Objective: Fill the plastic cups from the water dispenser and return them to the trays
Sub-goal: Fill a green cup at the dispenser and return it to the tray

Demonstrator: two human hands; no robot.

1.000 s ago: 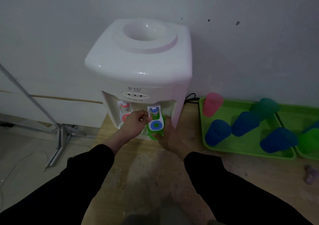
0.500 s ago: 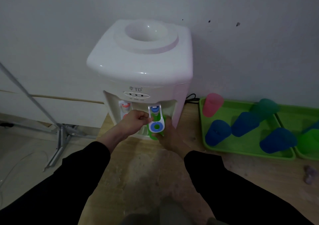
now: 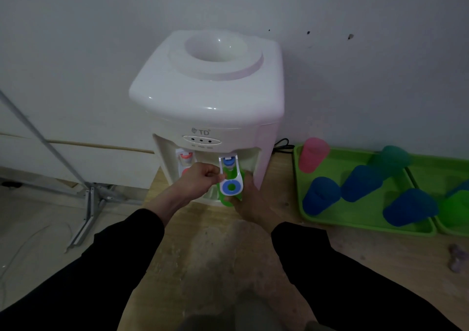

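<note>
A white water dispenser (image 3: 210, 94) stands against the wall. My left hand (image 3: 198, 181) pinches the edge of its blue tap lever (image 3: 231, 178). Under that tap my right hand (image 3: 250, 198) holds a green plastic cup (image 3: 224, 201), mostly hidden behind the lever. The red tap (image 3: 185, 159) sits to the left, partly behind my left hand. To the right, a green tray (image 3: 365, 225) carries upside-down cups: a pink cup (image 3: 312, 154), a teal cup (image 3: 392, 159) and three blue cups (image 3: 321, 195).
A second green tray (image 3: 451, 173) with a green cup (image 3: 454, 207) lies at the far right edge. A metal stand leg (image 3: 86, 203) rises at the left. A black cord (image 3: 281, 144) runs behind the dispenser. A small purple object (image 3: 458, 257) lies on the wooden floor.
The hands stay at the blue tap with the green cup under it; only the view has shifted slightly.
</note>
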